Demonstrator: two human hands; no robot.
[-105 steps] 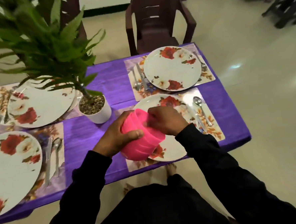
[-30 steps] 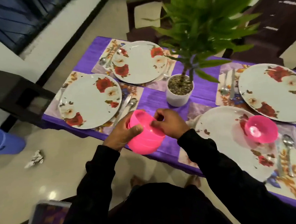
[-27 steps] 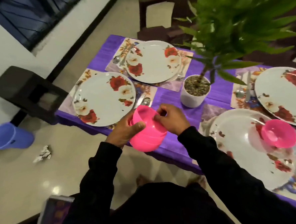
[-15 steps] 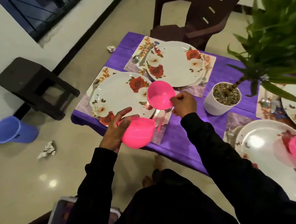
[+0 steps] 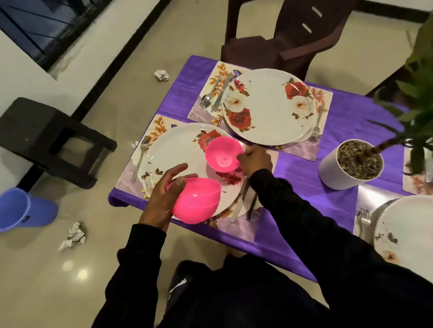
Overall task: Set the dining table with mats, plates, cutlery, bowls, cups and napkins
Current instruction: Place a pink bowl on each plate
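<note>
A single pink bowl [image 5: 223, 153] sits on the near-left floral plate [image 5: 176, 151], and my right hand [image 5: 255, 159] pinches its rim at the right side. My left hand [image 5: 166, 192] holds the remaining stack of pink bowls [image 5: 196, 200] from below and the left, thumb on the rim, over the plate's near edge. The plate lies on a floral mat [image 5: 157, 124] with a fork [image 5: 140, 155] to its left and a knife [image 5: 238, 205] to its right. A second floral plate [image 5: 267, 105] lies beyond, with a spoon [image 5: 207, 98].
A white plant pot [image 5: 350, 164] with green leaves stands on the purple tablecloth [image 5: 347, 120] at right. Another plate [image 5: 417, 230] shows at the right edge. A brown chair [image 5: 285, 25] is beyond the table. A black stool [image 5: 49, 138], blue bucket [image 5: 18, 209] and crumpled papers are on the floor.
My right hand has lifted one bowl off the stack and lowered it onto the near-left plate. The left hand stays under the remaining stack, now over the plate's edge.
</note>
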